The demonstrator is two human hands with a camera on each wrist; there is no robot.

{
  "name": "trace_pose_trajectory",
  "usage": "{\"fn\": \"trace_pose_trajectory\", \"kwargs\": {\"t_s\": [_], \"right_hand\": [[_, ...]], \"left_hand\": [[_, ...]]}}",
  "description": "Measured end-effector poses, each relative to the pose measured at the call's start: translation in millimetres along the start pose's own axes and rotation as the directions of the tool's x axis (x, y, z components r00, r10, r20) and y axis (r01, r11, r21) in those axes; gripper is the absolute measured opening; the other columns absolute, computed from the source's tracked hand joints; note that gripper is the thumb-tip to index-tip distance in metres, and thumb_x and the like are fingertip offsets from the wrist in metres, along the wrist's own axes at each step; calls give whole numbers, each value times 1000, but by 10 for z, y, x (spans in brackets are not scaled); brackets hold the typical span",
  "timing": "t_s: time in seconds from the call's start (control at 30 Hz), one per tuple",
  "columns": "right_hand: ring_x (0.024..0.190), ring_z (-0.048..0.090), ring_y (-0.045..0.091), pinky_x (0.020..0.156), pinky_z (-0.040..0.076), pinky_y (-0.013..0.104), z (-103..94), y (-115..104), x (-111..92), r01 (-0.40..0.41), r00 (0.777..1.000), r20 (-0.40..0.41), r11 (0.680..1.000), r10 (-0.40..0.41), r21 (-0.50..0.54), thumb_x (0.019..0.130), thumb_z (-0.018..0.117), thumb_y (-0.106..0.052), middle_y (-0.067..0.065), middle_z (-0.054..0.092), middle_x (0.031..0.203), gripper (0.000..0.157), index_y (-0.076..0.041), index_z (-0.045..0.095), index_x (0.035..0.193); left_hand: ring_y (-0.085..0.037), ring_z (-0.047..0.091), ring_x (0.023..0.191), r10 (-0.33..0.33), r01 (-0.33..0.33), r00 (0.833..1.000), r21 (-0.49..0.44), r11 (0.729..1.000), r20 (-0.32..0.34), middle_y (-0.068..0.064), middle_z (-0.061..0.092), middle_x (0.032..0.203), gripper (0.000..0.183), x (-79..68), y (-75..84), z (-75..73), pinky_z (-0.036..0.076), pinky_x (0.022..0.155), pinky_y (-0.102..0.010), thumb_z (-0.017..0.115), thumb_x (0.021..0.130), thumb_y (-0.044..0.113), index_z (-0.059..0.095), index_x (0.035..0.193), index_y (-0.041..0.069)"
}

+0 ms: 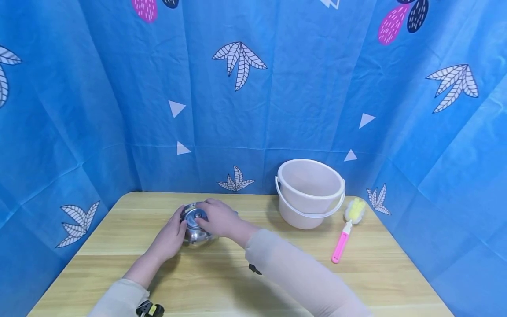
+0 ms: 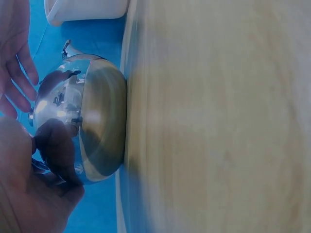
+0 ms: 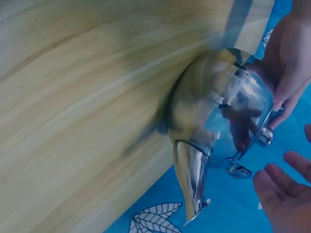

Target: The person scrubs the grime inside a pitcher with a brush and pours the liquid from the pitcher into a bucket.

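Note:
A shiny metal teapot (image 1: 196,236) stands on the wooden table, its lid on top. At the teapot's left side, my left hand (image 1: 170,238) holds it, with fingers and thumb at the handle end in the left wrist view. My right hand (image 1: 220,219) hovers over the lid, its fingers loosely spread beside the lid knob (image 3: 265,137). In the right wrist view a gap shows between those fingers and the knob. The spout (image 3: 193,177) points away from the left hand, toward the right side of the table.
A white bucket (image 1: 303,215) with its handle hanging at the front stands at the back right. Right of it lies a bottle brush (image 1: 341,246) with a pink handle and yellow-white sponge head. A patterned blue curtain (image 1: 237,119) surrounds the table (image 1: 214,281) behind and on both sides.

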State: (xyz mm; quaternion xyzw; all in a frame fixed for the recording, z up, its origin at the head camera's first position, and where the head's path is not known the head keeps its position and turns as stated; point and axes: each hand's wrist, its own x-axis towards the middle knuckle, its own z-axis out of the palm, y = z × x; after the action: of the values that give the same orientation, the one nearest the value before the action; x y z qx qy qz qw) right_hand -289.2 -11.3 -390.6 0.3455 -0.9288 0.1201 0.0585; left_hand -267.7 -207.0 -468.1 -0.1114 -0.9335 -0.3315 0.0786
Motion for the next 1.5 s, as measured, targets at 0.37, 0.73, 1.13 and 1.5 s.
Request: {"fn": "trace_pose_trajectory", "kwargs": {"t_s": [0.37, 0.73, 1.13, 1.5], "right_hand": [[124, 57, 19, 108, 45, 31, 56, -95, 89, -21, 1000, 1, 1000, 21, 7, 99, 63, -31, 3, 61, 135, 45, -15, 57, 141], [118, 61, 17, 104, 47, 26, 109, -106, 123, -7, 1000, -17, 999, 6, -40, 98, 65, -24, 2, 64, 130, 36, -14, 64, 132], [119, 61, 16, 105, 45, 23, 158, -153, 157, -7, 1000, 2, 998, 8, -57, 98, 64, -20, 1, 66, 129, 30, -15, 68, 127], [111, 64, 13, 99, 50, 22, 173, -200, 200, -34, 999, 17, 998, 35, -55, 100, 62, -18, -3, 70, 119, 21, -19, 73, 118]], "left_hand": [[-55, 32, 137, 4, -4, 1000, 1, 1000, -10, -38, 25, 154, 60, -7, -27, 1, 28, 113, -64, 28, 111, 26, 12, 155, -10], [-55, 32, 137, 14, -14, 1000, 5, 1000, -14, -39, 26, 153, 60, -6, -24, 12, 28, 113, -64, 27, 111, 27, 12, 155, -11], [-54, 30, 139, 8, -8, 1000, -1, 1000, -12, -38, 24, 154, 59, -13, 8, 0, 27, 114, -63, 27, 111, 25, 11, 155, -11], [-53, 29, 140, -8, 8, 1000, -6, 1000, -6, -38, 23, 155, 59, -16, 16, 11, 26, 115, -63, 28, 111, 25, 10, 155, -10]]}}
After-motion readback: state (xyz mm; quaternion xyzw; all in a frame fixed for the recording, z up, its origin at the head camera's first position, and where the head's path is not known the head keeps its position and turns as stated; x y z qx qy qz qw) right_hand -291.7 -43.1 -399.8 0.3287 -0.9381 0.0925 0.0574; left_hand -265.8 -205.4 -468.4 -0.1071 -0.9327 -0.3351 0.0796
